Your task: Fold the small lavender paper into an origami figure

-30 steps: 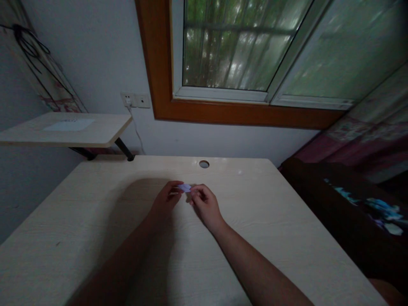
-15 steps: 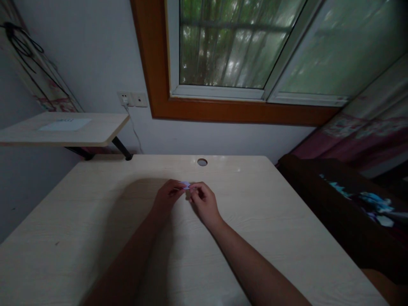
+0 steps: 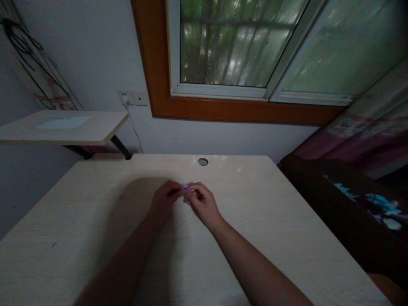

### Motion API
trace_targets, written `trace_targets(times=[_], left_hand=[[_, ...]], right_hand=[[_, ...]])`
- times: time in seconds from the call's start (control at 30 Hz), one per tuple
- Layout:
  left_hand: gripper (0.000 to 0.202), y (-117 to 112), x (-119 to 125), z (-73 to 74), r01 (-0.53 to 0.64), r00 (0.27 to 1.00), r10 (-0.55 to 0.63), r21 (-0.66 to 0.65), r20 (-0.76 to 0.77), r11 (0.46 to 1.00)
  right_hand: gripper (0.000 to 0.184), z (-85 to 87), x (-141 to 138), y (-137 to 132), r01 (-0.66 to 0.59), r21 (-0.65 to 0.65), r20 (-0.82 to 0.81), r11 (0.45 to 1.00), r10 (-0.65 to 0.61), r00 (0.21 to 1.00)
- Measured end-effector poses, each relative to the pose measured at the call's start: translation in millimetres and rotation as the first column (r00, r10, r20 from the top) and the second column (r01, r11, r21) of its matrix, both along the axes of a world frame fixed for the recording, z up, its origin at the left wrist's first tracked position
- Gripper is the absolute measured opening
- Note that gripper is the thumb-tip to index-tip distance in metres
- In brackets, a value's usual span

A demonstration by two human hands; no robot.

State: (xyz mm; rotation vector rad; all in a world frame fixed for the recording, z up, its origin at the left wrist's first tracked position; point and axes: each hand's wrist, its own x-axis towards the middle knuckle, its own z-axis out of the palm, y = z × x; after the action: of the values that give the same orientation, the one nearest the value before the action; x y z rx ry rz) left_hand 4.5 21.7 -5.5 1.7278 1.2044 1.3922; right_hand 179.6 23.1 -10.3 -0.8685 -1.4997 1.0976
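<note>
Between my two hands is a small pale purple piece that looks like folded paper (image 3: 184, 185), mostly covered by the fingers. My left hand (image 3: 165, 198) pinches its left side between thumb and fingers. From the other side, my right hand (image 3: 205, 205) grips it with thumb and fingertips, and the two sets of fingertips almost meet. Both hands are over the far middle part of the pale wooden desk (image 3: 255, 229). How the piece is folded cannot be made out.
A raised shelf (image 3: 105, 123) on black legs stands at the back left with a white sheet (image 3: 63, 122) on it. Beyond my hands is a round cable hole (image 3: 203, 162) near the desk's back edge. A window (image 3: 239, 46) and a wall socket (image 3: 132, 97) are behind.
The purple piece has turned slightly and shows less between the fingers. My right fingertips have shifted a little left, closer to my left hand.
</note>
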Motion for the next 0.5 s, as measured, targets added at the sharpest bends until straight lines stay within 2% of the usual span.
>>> trace_targets(times=[0.23,0.4,0.5], left_hand=[[0.005,-0.6,-0.6,-0.5,0.023,0.999,-0.023,-0.015,0.040,1.000],[0.010,-2.3,0.5,1.0,0.052,0.998,-0.050,-0.042,0.045,0.998],[0.016,-4.3,3.1,4.0,0.089,0.991,-0.080,-0.084,0.110,0.993]], right_hand=[[0.008,5.1,-0.2,0.2,-0.031,-0.032,-0.045,0.999,0.029,0.999],[0.011,7.0,0.3,-0.8,-0.032,-0.067,-0.074,0.997,0.027,0.997],[0.012,8.3,0.8,-1.5,-0.024,-0.055,-0.072,0.998,0.020,0.997]])
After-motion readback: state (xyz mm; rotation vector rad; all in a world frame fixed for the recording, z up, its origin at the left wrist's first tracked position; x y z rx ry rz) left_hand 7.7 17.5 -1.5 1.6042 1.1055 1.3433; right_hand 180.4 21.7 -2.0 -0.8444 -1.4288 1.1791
